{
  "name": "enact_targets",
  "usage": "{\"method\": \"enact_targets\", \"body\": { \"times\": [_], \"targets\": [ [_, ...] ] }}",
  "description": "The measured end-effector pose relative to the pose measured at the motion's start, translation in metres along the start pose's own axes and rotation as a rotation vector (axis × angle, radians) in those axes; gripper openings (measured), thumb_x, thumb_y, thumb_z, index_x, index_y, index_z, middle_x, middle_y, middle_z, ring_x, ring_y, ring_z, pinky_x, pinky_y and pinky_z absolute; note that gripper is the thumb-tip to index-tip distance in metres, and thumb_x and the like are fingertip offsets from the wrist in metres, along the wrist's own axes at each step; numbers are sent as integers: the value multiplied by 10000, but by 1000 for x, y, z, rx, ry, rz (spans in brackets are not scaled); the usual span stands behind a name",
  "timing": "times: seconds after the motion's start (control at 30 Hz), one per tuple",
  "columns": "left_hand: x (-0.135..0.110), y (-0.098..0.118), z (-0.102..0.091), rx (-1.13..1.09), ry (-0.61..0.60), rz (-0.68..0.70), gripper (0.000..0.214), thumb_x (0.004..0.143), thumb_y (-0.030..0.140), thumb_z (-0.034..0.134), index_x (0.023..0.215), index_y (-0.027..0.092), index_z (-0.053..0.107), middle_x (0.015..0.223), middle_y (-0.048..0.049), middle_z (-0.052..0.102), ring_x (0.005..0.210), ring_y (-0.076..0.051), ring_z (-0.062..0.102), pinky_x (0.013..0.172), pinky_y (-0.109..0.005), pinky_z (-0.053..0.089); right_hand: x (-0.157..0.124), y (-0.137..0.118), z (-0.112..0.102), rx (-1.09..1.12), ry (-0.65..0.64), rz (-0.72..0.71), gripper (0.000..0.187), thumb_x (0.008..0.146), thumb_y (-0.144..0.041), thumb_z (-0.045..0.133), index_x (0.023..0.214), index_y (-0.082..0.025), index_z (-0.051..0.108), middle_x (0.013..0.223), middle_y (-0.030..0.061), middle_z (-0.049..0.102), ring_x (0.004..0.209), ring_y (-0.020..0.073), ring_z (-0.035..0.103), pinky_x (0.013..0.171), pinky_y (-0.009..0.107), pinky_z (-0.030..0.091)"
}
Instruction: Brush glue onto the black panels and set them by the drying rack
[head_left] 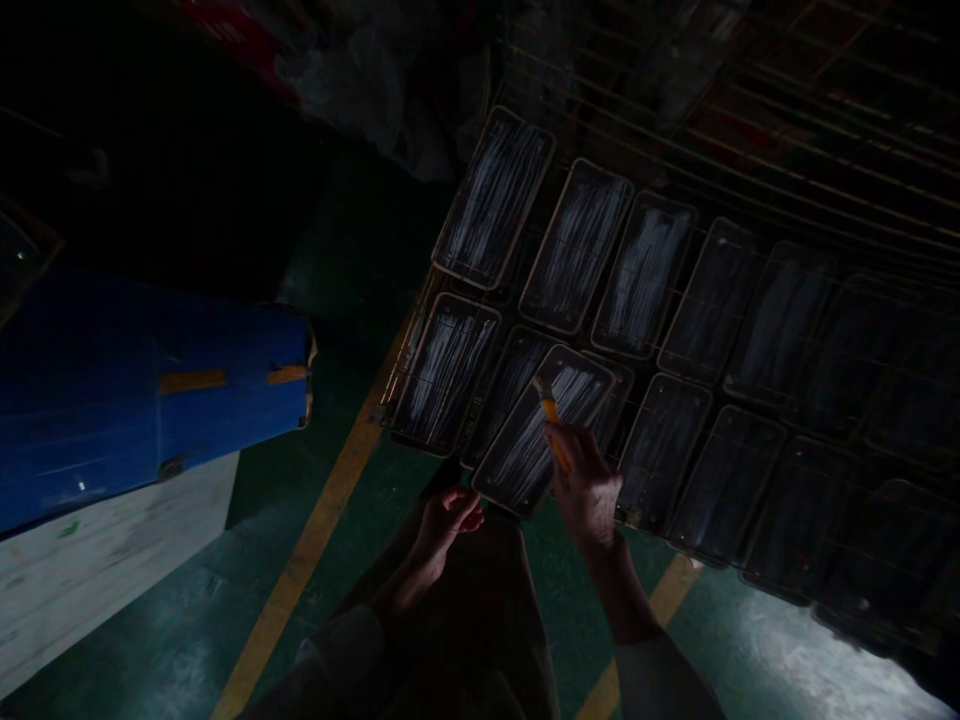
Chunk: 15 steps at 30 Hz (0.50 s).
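Note:
My right hand (586,485) is closed round a small brush with an orange handle (553,425), its tip resting on a dark rectangular tray streaked with white (525,450). My left hand (450,515) grips the near corner of that same tray, fingers curled under its edge. The tray is tilted and lies on top of others on a wire rack (675,200). Several similar streaked trays (577,245) lie in two rows across the rack.
A blue box with tape strips (150,385) sits at the left on a pale slab (97,570). Yellow lines (307,550) cross the dark green floor. Crumpled plastic (375,80) lies beyond the rack. The scene is very dim.

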<state>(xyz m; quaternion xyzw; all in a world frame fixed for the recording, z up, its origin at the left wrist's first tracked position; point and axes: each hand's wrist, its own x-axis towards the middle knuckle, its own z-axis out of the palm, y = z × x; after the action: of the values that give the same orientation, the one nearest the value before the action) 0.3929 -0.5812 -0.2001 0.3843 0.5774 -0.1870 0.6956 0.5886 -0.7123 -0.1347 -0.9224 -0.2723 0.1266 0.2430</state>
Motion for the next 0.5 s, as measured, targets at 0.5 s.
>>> {"method": "enact_targets", "body": {
  "times": [0.5],
  "targets": [
    [-12,17,4,80,-95,104,381,709,486,785,799,140,653,719,-53,692,682,-168,663,631,-270,520,-129,-55,-18,304,-69,181,320,963,-237,432,1189,-218,659,943,94,717,677,150,678,525,215,525]
  ]
}}
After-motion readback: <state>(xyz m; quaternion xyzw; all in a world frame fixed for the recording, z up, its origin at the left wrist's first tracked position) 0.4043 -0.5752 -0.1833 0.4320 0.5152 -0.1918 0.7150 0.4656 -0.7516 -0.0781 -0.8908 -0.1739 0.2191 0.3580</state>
